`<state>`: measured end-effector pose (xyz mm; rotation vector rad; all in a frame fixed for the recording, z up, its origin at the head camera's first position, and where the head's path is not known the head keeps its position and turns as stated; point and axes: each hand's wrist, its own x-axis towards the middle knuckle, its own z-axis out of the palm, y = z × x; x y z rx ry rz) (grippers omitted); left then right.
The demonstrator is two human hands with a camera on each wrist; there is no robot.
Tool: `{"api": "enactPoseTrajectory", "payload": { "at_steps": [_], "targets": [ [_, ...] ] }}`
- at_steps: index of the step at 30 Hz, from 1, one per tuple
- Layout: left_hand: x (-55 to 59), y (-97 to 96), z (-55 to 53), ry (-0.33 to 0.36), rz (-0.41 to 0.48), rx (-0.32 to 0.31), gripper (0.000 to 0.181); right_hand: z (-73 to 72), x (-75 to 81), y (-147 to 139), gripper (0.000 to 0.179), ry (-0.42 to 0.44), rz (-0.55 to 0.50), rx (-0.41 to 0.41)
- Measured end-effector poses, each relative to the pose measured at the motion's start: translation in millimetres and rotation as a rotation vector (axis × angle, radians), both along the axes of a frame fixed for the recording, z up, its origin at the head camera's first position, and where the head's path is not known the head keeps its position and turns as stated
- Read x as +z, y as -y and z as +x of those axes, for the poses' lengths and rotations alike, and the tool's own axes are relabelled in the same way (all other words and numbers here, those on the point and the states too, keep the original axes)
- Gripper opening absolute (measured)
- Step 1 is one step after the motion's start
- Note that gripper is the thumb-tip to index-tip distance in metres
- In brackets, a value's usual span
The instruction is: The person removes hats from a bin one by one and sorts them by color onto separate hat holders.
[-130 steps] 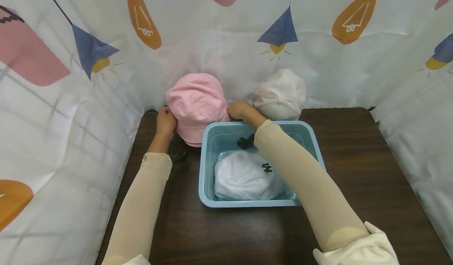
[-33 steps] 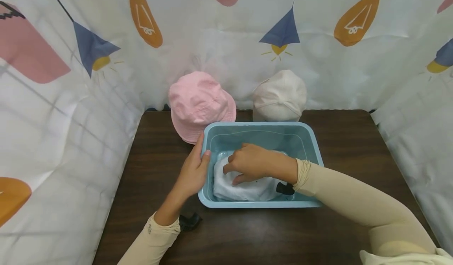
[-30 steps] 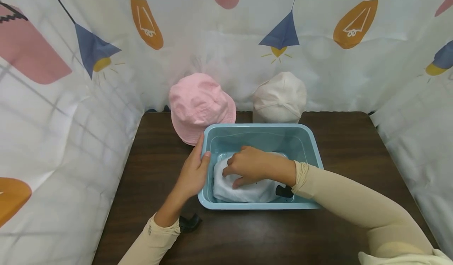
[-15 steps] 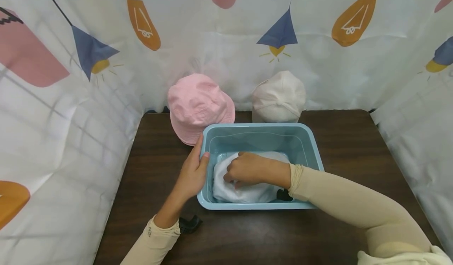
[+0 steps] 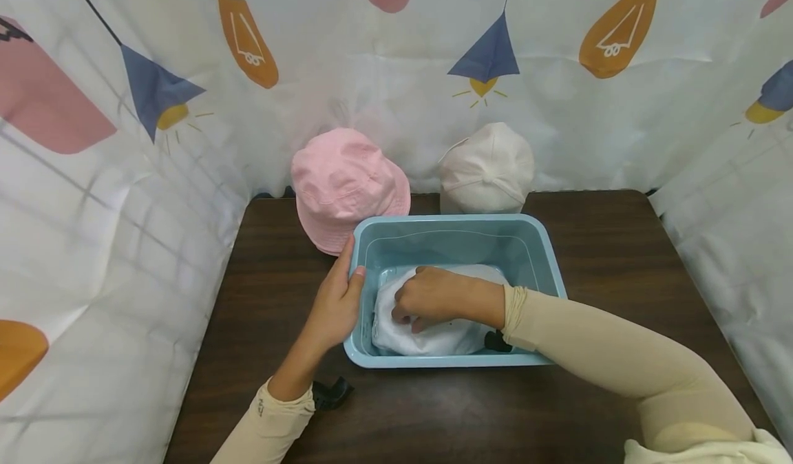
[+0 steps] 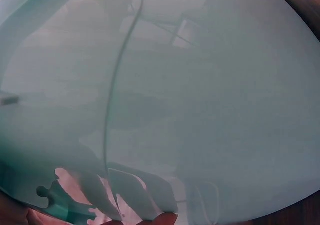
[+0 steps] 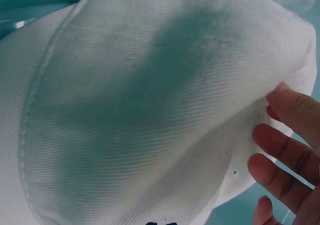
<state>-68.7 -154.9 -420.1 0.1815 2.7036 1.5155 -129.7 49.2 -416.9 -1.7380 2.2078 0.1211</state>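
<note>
Since my right hand (image 5: 442, 295) has just a fingertip pinch on the white, rounded ribbed-fabric cap (image 7: 125, 125), it could slip; left hand (image 5: 334, 309) clamps the pale-blue rectangular plastic bin (image 5: 442, 362).

Place: curtained booth | lamp-print sheeting (image 5: 384, 71) on three sides | dark wood-grain table (image 5: 619, 278)

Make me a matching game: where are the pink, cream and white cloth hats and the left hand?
1. Pink cloth hat
2. Cream cloth cap
3. White ribbed cloth cap
4. Left hand

A. Directly behind the light-blue rectangular plastic tub
B. Holding the tub's left rim
C. At the tub's back-left corner
D. In the tub, under the right hand

Pairs: 1-C, 2-A, 3-D, 4-B
</note>
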Motion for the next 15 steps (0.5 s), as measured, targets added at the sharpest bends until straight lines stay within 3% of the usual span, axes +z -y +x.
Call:
{"api": "enactPoseTrajectory", "payload": {
  "at_steps": [10,15],
  "targets": [
    [-0.4,0.0,-0.8,0.006,-0.005,0.001,0.062,-1.1,-3.0,-0.1,0.013,0.000,-0.034,0.014],
    [-0.1,0.5,-0.7,0.009,-0.005,0.001,0.062,-1.3,-3.8,0.3,0.021,-0.006,-0.041,0.020]
  ]
}}
